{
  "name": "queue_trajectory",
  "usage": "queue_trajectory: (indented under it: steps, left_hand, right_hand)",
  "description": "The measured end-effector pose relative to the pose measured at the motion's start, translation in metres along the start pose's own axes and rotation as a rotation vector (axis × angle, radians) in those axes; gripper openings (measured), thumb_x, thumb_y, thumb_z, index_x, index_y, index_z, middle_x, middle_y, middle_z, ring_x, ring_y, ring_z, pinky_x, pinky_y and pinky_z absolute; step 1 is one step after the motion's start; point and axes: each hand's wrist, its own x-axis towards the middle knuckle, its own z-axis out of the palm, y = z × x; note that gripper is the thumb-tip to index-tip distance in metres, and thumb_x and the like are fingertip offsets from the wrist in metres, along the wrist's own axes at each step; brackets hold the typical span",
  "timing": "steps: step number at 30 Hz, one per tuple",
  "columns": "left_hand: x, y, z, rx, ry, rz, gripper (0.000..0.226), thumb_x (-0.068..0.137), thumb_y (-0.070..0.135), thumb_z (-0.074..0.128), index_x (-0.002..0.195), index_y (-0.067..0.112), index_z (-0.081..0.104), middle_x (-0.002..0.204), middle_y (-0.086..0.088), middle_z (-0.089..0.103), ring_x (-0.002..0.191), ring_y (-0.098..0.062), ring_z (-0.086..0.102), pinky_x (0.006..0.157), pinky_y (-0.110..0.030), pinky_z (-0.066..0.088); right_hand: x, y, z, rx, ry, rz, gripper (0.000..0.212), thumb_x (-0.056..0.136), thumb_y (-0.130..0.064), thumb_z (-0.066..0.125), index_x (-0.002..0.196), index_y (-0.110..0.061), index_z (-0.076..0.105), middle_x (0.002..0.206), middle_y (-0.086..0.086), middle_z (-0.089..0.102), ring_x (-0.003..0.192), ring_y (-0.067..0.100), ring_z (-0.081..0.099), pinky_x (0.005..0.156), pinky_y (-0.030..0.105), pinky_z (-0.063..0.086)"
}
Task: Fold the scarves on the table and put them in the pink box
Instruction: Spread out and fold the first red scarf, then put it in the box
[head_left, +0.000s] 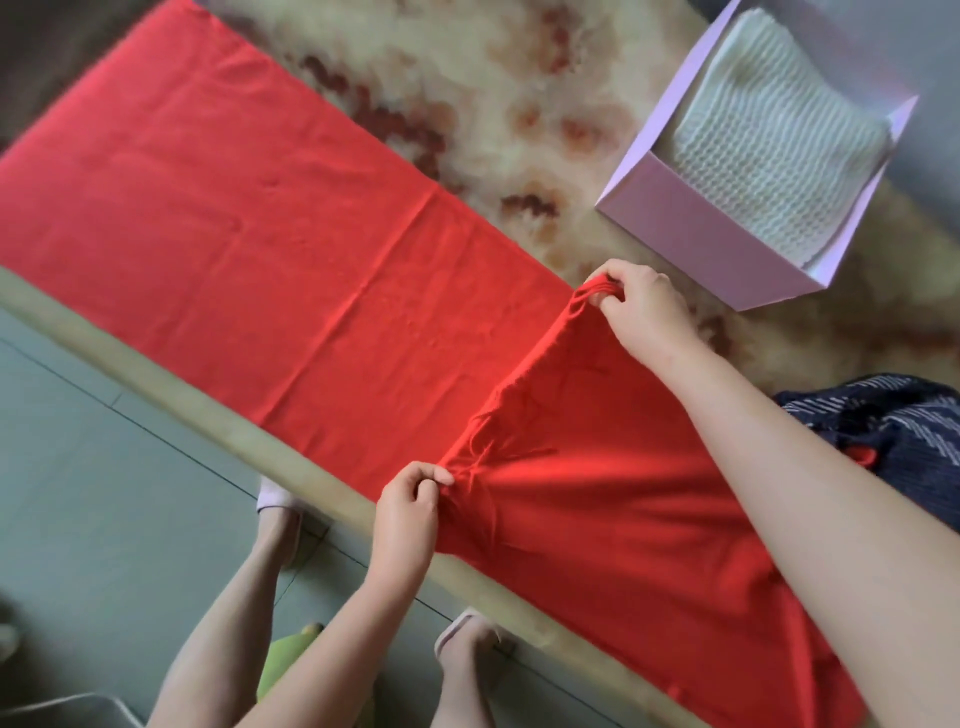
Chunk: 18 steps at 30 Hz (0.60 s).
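My left hand (405, 512) pinches a corner of the red scarf (270, 249), thumb + forefinger pressed together on a gathered bit of cloth, other fingers curled in under. Creases fan out from that pinch twd my right. My right hand (641, 312) grips the other corner of the same short edge, fingers (608, 297) curled tight over a bunched-up roll of fabric, knuckles up. Between the 2 grips the edge runs taut & raised off the table (524, 78), w/ the cloth behind my fingers sloping down twd my body and draping over the table's near edge.

Ahead of my fingertips, the rest of the scarf lies flat on the table, stretched long to the far left, a few faint fold lines across it. Its near long side sits just along the table edge below my left hand.

Pink box (727, 249) stands just beyond my right knuckles, up & to the right, open top, apart from the red cloth. Inside it a folded white knit scarf (769, 145) fills most of the space.

Behind my right wrist, right of the forearm, a dark blue patterned scarf (893, 426) lies crumpled, partly hidden by my arm. Below my left hand, past the table edge: floor, my legs and light slippers (275, 501).
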Motion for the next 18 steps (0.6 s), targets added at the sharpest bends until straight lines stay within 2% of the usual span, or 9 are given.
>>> queue_trajectory:
  steps: [4, 7, 9, 11, 13, 16, 18]
  left_hand:
    - [0.004, 0.008, -0.026, -0.074, 0.092, 0.014, 0.009, 0.082, 0.009, 0.063, 0.080, 0.018, 0.061, 0.074, 0.006, 0.062, 0.066, -0.010, 0.054, 0.063, -0.021, 0.044]
    - [0.012, 0.009, -0.042, -0.038, 0.142, 0.022, 0.021, 0.074, 0.007, 0.072, 0.081, 0.021, 0.057, 0.077, 0.004, 0.062, 0.069, -0.009, 0.056, 0.065, -0.020, 0.045]
    - [0.022, 0.011, -0.056, -0.058, 0.187, 0.028, 0.023, 0.075, 0.004, 0.071, 0.080, 0.020, 0.055, 0.073, 0.005, 0.058, 0.063, -0.004, 0.052, 0.061, -0.016, 0.042]
    - [0.033, 0.017, -0.075, -0.093, 0.220, 0.071, 0.023, 0.077, 0.001, 0.067, 0.081, 0.020, 0.053, 0.071, 0.007, 0.055, 0.061, -0.001, 0.049, 0.061, -0.014, 0.040]
    - [0.047, 0.025, -0.099, -0.120, 0.264, 0.110, 0.022, 0.080, 0.000, 0.064, 0.084, 0.018, 0.052, 0.075, 0.008, 0.055, 0.064, 0.000, 0.048, 0.065, -0.014, 0.040]
    - [0.070, 0.035, -0.139, -0.209, 0.318, 0.110, 0.021, 0.085, 0.000, 0.060, 0.095, 0.016, 0.050, 0.085, 0.007, 0.056, 0.071, 0.003, 0.050, 0.069, -0.010, 0.040]
    - [0.088, 0.039, -0.164, -0.267, 0.351, 0.083, 0.024, 0.087, -0.001, 0.055, 0.099, 0.019, 0.051, 0.087, 0.005, 0.060, 0.073, 0.002, 0.053, 0.068, -0.012, 0.041]
  right_hand:
    - [0.024, -0.034, 0.012, 0.029, 0.015, -0.048, 0.017, 0.092, -0.021, 0.051, 0.101, -0.017, 0.065, 0.100, 0.011, 0.068, 0.100, 0.036, 0.056, 0.086, 0.036, 0.039]
    - [0.044, -0.063, 0.023, 0.033, 0.035, -0.054, 0.018, 0.093, -0.023, 0.051, 0.103, -0.018, 0.065, 0.102, 0.011, 0.069, 0.102, 0.036, 0.056, 0.093, 0.035, 0.035]
    - [0.058, -0.082, 0.031, 0.030, 0.041, -0.067, 0.018, 0.093, -0.025, 0.052, 0.104, -0.020, 0.065, 0.105, 0.009, 0.069, 0.104, 0.034, 0.056, 0.092, 0.031, 0.030]
    - [0.073, -0.104, 0.037, 0.092, 0.052, -0.073, 0.018, 0.091, -0.024, 0.055, 0.104, -0.019, 0.066, 0.105, 0.008, 0.070, 0.104, 0.032, 0.058, 0.096, 0.034, 0.034]
    - [0.089, -0.127, 0.044, 0.152, 0.066, -0.066, 0.017, 0.089, -0.023, 0.056, 0.101, -0.018, 0.067, 0.103, 0.008, 0.070, 0.101, 0.032, 0.060, 0.096, 0.040, 0.042]
    - [0.112, -0.163, 0.051, 0.192, 0.070, -0.066, 0.017, 0.088, -0.025, 0.058, 0.100, -0.020, 0.068, 0.101, 0.007, 0.071, 0.100, 0.031, 0.061, 0.092, 0.040, 0.045]
    - [0.130, -0.187, 0.057, 0.222, 0.069, -0.095, 0.016, 0.087, -0.024, 0.059, 0.098, -0.019, 0.069, 0.099, 0.007, 0.071, 0.098, 0.030, 0.062, 0.090, 0.040, 0.047]
